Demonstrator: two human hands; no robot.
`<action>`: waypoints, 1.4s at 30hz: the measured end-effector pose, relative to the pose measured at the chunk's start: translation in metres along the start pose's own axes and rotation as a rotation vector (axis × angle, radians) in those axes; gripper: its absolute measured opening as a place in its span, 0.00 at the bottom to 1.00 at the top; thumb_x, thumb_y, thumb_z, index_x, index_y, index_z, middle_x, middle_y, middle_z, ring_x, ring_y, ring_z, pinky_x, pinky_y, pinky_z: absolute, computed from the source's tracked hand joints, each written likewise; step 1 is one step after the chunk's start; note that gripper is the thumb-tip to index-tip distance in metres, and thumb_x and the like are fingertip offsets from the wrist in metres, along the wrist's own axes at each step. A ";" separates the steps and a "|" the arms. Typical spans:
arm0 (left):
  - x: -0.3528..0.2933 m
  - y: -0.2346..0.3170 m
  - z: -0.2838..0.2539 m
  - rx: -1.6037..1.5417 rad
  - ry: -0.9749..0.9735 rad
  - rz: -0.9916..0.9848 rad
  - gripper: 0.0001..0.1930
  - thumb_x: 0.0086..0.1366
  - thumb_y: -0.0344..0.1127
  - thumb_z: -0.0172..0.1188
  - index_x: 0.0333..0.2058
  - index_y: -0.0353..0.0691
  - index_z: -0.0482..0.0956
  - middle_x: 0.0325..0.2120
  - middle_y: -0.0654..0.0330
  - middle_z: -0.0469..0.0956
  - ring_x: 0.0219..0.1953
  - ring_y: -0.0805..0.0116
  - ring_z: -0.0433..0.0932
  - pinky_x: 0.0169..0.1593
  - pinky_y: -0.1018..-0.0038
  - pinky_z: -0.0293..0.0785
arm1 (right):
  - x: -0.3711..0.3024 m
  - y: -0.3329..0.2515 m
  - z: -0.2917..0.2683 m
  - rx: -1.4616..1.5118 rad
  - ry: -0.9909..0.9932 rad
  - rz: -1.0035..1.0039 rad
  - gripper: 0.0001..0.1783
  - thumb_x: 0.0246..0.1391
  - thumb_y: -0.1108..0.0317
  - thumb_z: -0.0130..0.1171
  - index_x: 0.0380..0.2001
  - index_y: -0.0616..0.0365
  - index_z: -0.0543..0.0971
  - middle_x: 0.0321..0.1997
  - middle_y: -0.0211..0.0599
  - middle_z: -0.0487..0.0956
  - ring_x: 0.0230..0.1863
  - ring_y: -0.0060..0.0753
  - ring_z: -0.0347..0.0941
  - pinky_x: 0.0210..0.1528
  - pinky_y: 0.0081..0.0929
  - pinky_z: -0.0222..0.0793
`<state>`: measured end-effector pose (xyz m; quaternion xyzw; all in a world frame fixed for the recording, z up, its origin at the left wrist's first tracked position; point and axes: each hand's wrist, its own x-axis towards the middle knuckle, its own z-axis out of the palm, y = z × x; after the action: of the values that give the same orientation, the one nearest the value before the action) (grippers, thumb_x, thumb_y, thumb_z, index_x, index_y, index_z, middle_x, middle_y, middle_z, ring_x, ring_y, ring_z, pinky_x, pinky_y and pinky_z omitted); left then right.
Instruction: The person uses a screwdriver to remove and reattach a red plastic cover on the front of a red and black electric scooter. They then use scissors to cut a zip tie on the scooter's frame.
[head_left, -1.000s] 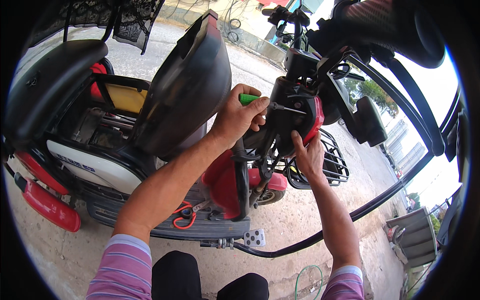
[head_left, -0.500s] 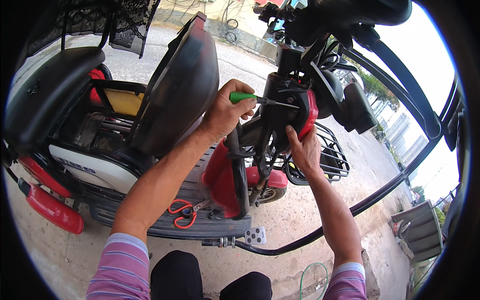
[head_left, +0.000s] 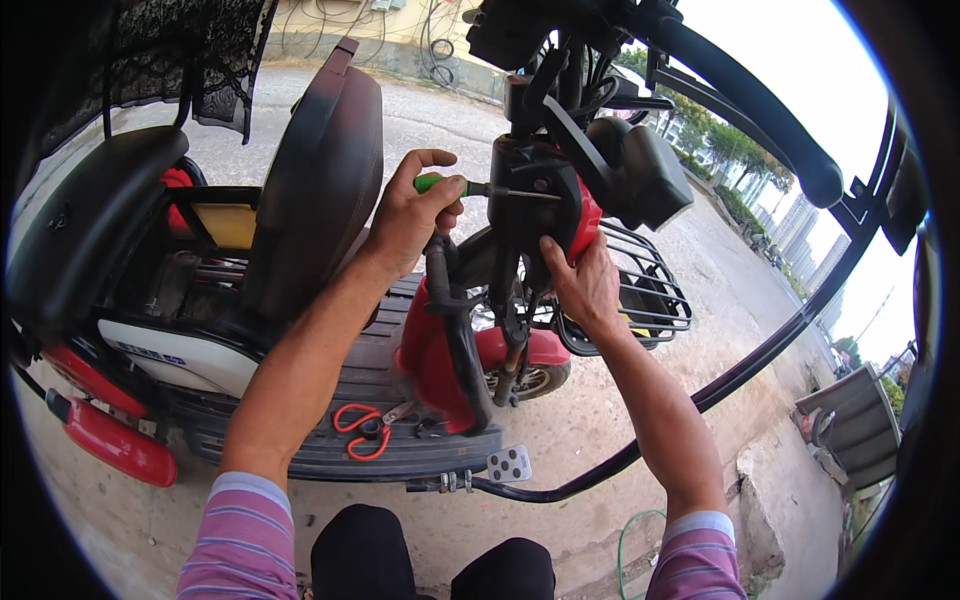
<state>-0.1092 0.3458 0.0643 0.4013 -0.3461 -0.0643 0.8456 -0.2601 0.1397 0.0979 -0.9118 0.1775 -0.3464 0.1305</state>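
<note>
My left hand [head_left: 412, 212] is closed around the green handle of a screwdriver [head_left: 480, 188]. Its thin metal shaft points right, across the black front column cover [head_left: 518, 205] of a red three-wheeled scooter, with the tip at the edge of the red panel. My right hand [head_left: 588, 287] grips the lower part of that red front panel [head_left: 586, 222], thumb on the near side and fingers behind it. Whether the tip sits in a screw is too small to tell.
Orange-handled scissors [head_left: 362, 432] lie on the ribbed footboard [head_left: 375, 365]. The black seat [head_left: 325, 175] is tipped up on the left. A pedal [head_left: 509, 464], a curved black bar [head_left: 600, 465] and a wire basket [head_left: 645, 285] are around the front. A mirror [head_left: 655, 180] hangs close by.
The view has shifted, so the scooter's front sits further left. The screwdriver now lies closer to level, and my left forefinger has lifted off its handle. My right hand keeps hold of the panel.
</note>
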 end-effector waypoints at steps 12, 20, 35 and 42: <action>0.009 0.010 0.002 -0.048 0.066 -0.183 0.11 0.70 0.41 0.62 0.40 0.40 0.75 0.16 0.65 0.69 0.13 0.77 0.64 0.16 0.78 0.58 | 0.001 0.003 0.005 -0.016 0.057 -0.051 0.40 0.56 0.38 0.61 0.50 0.69 0.70 0.38 0.61 0.81 0.44 0.64 0.79 0.50 0.50 0.70; 0.003 0.002 -0.001 -0.005 0.019 -0.015 0.21 0.67 0.37 0.65 0.55 0.39 0.70 0.24 0.64 0.75 0.21 0.78 0.70 0.25 0.79 0.67 | -0.001 -0.006 -0.002 -0.006 -0.014 0.011 0.41 0.55 0.40 0.63 0.52 0.70 0.69 0.43 0.64 0.80 0.47 0.64 0.78 0.52 0.49 0.71; 0.010 0.002 0.015 -0.176 0.199 -0.158 0.11 0.69 0.42 0.63 0.39 0.44 0.71 0.18 0.61 0.74 0.14 0.72 0.69 0.20 0.73 0.65 | -0.002 -0.004 -0.001 0.013 0.011 -0.001 0.40 0.55 0.40 0.63 0.51 0.69 0.71 0.43 0.63 0.80 0.47 0.64 0.78 0.52 0.49 0.71; 0.005 -0.003 0.013 -0.144 0.161 0.014 0.12 0.69 0.40 0.62 0.46 0.42 0.74 0.21 0.61 0.77 0.19 0.72 0.75 0.25 0.75 0.70 | -0.002 -0.006 -0.001 0.002 -0.004 0.017 0.40 0.55 0.40 0.64 0.51 0.70 0.71 0.43 0.63 0.80 0.47 0.63 0.78 0.52 0.49 0.71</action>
<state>-0.1133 0.3332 0.0706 0.3408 -0.2743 -0.0509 0.8978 -0.2605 0.1460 0.1002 -0.9109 0.1845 -0.3437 0.1346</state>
